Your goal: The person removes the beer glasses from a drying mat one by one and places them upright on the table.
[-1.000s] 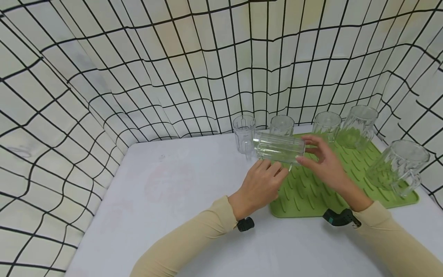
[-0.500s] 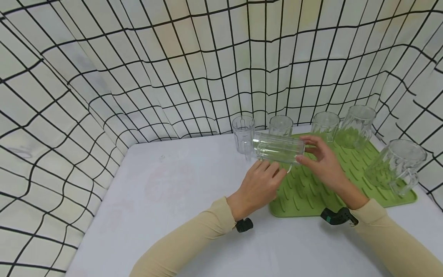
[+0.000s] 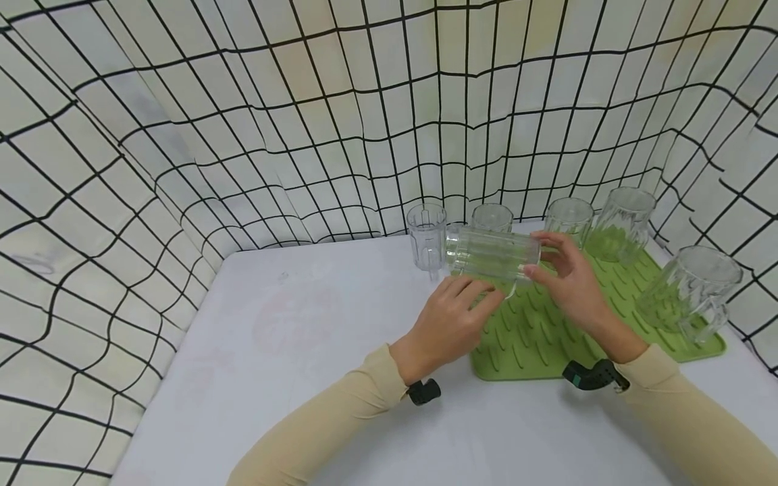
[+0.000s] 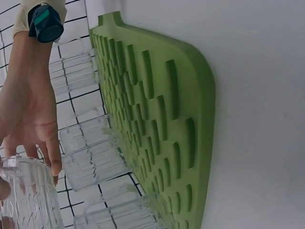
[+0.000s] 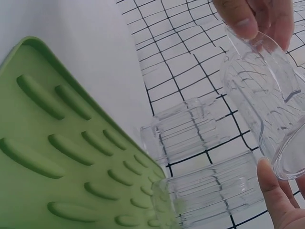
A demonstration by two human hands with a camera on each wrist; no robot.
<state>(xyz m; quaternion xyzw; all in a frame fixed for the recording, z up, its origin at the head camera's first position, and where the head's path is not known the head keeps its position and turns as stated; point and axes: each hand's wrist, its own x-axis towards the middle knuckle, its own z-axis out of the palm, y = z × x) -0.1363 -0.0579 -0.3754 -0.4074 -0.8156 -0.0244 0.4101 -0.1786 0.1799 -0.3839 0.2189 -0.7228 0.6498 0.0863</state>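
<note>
A clear glass mug (image 3: 494, 253) lies sideways in the air over the back left part of a green ribbed mat (image 3: 523, 354). My left hand (image 3: 448, 324) pinches its handle from below; in the right wrist view those fingertips (image 5: 245, 26) lie at the handle's upper end. With thumb and fingers spread around its right end, my right hand (image 3: 571, 287) holds the same mug. Close by in the left wrist view, the mug (image 4: 31, 195) is partly cut off by the frame, and the right palm faces the camera.
Behind the held mug stand a tall glass mug (image 3: 427, 236) off the mat and another glass (image 3: 492, 216). More glass mugs stand on the mat's right: one (image 3: 569, 214), a taller one (image 3: 624, 226) and a wide one (image 3: 693, 290). Black-gridded netting (image 3: 340, 135) encloses the white table (image 3: 292, 324).
The held mug has shifted slightly right along with the right hand's fingers. The left hand's fingers have loosened a little and its wrist has drawn slightly left. Both hands stay on the mug.
</note>
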